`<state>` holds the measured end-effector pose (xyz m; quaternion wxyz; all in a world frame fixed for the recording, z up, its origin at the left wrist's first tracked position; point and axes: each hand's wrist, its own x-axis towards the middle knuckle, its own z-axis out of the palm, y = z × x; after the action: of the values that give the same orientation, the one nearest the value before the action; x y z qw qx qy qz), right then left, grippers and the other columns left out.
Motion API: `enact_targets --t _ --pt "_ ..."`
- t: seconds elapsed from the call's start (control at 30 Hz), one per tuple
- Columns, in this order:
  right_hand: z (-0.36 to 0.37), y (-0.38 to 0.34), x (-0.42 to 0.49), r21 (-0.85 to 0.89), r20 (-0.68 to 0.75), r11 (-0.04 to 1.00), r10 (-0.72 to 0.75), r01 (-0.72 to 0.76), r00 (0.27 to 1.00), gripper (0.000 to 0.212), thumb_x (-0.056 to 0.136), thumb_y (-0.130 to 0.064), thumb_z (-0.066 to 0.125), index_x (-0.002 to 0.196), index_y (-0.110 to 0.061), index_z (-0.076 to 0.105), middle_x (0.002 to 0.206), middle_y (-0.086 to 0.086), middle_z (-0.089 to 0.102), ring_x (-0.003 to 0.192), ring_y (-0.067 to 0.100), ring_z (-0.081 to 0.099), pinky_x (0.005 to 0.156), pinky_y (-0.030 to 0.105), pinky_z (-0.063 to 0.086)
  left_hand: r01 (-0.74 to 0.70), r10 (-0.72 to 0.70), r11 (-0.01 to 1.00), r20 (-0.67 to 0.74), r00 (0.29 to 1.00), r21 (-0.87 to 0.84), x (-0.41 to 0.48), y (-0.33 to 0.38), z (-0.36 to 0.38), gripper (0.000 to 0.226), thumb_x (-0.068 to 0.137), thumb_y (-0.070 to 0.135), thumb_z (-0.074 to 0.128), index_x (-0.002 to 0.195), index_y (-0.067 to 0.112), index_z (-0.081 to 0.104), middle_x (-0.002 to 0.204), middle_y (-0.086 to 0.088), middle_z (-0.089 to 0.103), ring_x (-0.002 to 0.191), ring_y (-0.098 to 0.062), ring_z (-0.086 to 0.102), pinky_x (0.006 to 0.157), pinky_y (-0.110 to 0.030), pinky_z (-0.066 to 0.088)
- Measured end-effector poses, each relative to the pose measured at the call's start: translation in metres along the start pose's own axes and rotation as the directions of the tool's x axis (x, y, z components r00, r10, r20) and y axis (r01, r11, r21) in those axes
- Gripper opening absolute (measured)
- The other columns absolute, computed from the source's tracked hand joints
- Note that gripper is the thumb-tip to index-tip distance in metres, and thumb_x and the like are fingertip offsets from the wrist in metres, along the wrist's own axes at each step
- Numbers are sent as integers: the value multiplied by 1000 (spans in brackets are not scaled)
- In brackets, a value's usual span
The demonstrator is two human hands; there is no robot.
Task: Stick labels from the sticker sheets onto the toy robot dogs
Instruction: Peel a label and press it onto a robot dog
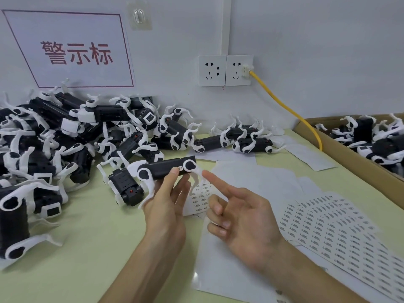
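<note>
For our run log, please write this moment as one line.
left hand: holds toy robot dog | right hand: index finger pointing beside it | sticker sheets: flat on table

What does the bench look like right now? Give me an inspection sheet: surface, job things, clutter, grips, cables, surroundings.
Surface: pale green table, bare at front left.
Job's things: toy dog held up, what looks like a small label on its side; pile of toy dogs at left; printed sticker sheets at right.
Clutter: blank backing sheets spread under the work.
Grips: left hand holds the toy dog by its body; right hand holds nothing visible, index finger pointing toward the dog.
Cables: yellow cable plugged into the wall socket, running down to the cardboard box.
Surroundings: wall sign, adhesive hook; more dogs in the box.
</note>
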<state>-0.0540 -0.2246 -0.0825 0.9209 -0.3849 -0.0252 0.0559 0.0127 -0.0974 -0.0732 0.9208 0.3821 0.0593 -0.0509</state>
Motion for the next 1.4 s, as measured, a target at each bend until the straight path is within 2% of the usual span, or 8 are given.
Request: enact_targets --t 0.17,0.3,0.5,0.63,0.8,0.9,1.1,1.4 --pt "-3 -11 -2 -79 -121 989 -138 129 983 49 78 -29 58 123 -17 74 69 2 47 56 15 25 51 26 27 57 -59 998 66 996 29 -4 -7 1 15 83 20 74 94 10 72 98 -5 75 87 -14 76 74 -22 61" --pt "-3 -17 -2 -274 -270 946 -248 172 930 37 77 -30 67 111 -21 78 72 1 48 52 12 30 48 23 29 103 -123 986 151 981 132 -5 -9 1 23 96 27 66 108 9 73 113 -10 73 102 -18 73 97 -31 55" --pt "0 -14 0 -628 -268 762 -404 159 874 26 86 -27 80 109 -37 74 79 -6 60 55 14 44 54 28 39 96 -146 973 233 961 212 -7 -13 0 39 96 24 65 124 -4 67 117 -10 74 117 -27 70 92 -29 59" --pt "1 -14 0 -629 -252 757 -411 175 876 28 84 -24 82 107 -37 72 77 -5 61 55 15 43 55 29 38 52 -130 963 286 949 263 -4 -13 -2 46 96 25 65 131 -6 63 130 -16 70 121 -26 68 111 -40 48" --pt "0 -11 0 -681 -228 709 -443 182 867 37 71 -37 78 106 -31 70 82 -7 61 59 14 49 58 26 40 44 -118 950 227 967 308 -2 -14 -3 36 95 25 67 111 -7 71 114 -17 75 104 -23 73 97 -36 51" --pt "-2 -7 0 -763 -215 630 -454 141 865 41 70 -46 79 108 -37 67 105 -11 65 82 8 63 71 21 48 43 -119 937 201 972 346 -4 -15 -4 26 91 22 67 98 -2 73 104 -18 76 91 -24 74 84 -36 53" --pt "-4 -3 1 -830 -123 533 -459 162 880 30 85 -38 81 113 -40 68 113 -15 67 96 6 67 75 17 51 -7 -60 910 150 987 414 -10 -20 0 26 97 24 65 105 3 77 101 -15 79 98 -30 77 102 -53 54" --pt "-6 -5 2 -804 -152 570 -473 170 868 30 86 -32 82 113 -39 70 114 -15 69 96 11 74 81 27 57 -75 -37 881 225 974 467 -11 -24 1 43 105 38 52 113 2 75 104 -16 79 102 -33 76 101 -53 54"
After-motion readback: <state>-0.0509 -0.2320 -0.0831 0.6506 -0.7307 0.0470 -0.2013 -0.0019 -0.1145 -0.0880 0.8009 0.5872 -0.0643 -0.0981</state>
